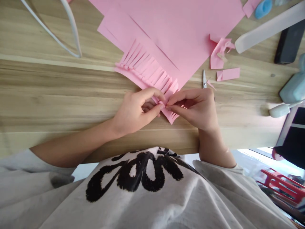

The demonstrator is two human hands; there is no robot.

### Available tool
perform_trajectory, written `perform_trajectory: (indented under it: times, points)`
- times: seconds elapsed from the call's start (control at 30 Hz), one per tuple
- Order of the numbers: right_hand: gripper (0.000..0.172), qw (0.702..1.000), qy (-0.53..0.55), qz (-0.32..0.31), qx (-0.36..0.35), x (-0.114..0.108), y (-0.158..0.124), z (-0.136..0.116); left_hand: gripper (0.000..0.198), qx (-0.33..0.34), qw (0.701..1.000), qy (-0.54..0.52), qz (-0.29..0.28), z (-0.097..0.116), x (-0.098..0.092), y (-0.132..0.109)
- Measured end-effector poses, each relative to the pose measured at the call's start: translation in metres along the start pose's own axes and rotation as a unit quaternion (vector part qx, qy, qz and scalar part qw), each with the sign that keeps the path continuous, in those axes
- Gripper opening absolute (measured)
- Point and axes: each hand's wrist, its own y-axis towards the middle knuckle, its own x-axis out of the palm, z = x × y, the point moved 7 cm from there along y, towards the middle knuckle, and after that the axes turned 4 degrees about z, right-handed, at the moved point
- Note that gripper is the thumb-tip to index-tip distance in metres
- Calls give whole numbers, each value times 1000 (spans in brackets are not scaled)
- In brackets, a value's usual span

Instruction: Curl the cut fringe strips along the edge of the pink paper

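Note:
A strip of pink paper (137, 77) cut into a fringe lies slantwise on the wooden table, its upper part over larger pink sheets (190, 28). Several of its fringe pieces are curled or folded at the ends. My left hand (138, 111) pinches the strip near its lower right end with thumb and forefinger. Right beside it, my right hand (196, 108) pinches the same strip, fingertips almost touching those of my left. The bit of paper between the fingertips is mostly hidden.
Small scissors (204, 79), partly behind my right hand, lie near pink scraps (228, 74) and a crumpled pink piece (218, 55). Farther right are a white strip-like object (269, 28), a black object (289, 43) and a blue roll (263, 8). A white cable (72, 27) loops at the upper left.

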Motion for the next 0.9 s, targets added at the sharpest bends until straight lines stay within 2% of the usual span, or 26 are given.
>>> perform_trajectory:
  times: [0.43, 0.7, 0.9]
  points:
    - [11, 1000, -14, -18, -13, -1, 1, 0, 12, 0, 999, -35, 12, -2, -2, 0]
    - [12, 1000, -13, -11, -10, 3, 0, -3, 11, -3, 1000, 13, -3, -1, 0, 1]
    - [13, 1000, -16, -13, -15, 5, -1, -3, 13, 24, 999, 34, -9, 6, 0, 1]
